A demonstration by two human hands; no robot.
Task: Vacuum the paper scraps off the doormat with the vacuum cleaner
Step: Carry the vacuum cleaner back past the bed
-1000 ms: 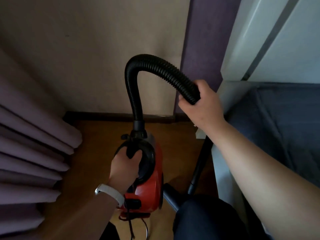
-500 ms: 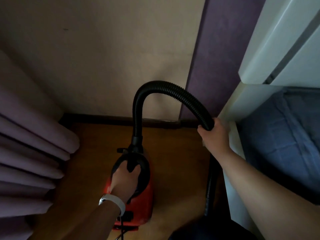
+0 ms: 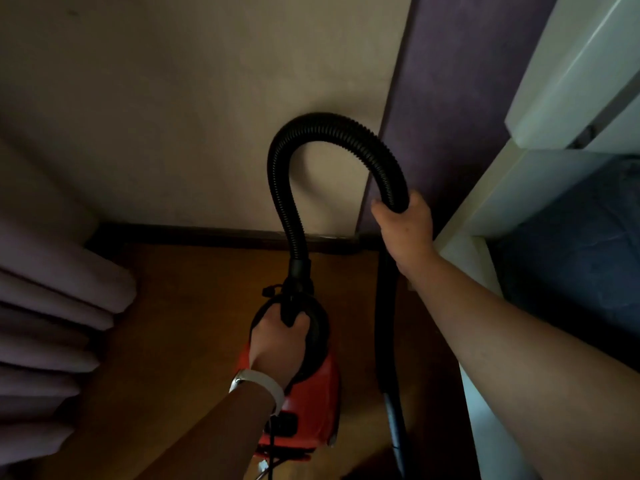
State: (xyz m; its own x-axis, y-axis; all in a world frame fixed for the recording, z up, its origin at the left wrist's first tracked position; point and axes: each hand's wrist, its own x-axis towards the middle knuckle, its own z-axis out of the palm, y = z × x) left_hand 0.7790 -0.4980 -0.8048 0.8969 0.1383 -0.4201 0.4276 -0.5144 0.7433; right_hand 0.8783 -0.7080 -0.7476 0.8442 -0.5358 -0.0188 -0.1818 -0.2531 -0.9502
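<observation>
A red canister vacuum cleaner (image 3: 311, 407) sits low in the middle, over the wooden floor. My left hand (image 3: 277, 344) grips its black carry handle from above. A ribbed black hose (image 3: 322, 124) rises from the vacuum's front, arches over and comes down to my right hand (image 3: 405, 230), which grips it near the hose end. Below that hand a black tube (image 3: 389, 358) hangs straight down toward the floor. No doormat or paper scraps are in view.
A beige wall with a dark skirting board (image 3: 207, 233) closes the space ahead. Folded purple curtains (image 3: 52, 323) hang at the left. A white bed frame (image 3: 485, 216) with dark blue bedding (image 3: 571, 271) stands on the right. The wooden floor (image 3: 180, 323) lies between them.
The view has tilted and shifted. My right hand has carried the hose end rightward toward the bed frame, and the hose arch has narrowed. My left hand keeps its grip on the vacuum handle.
</observation>
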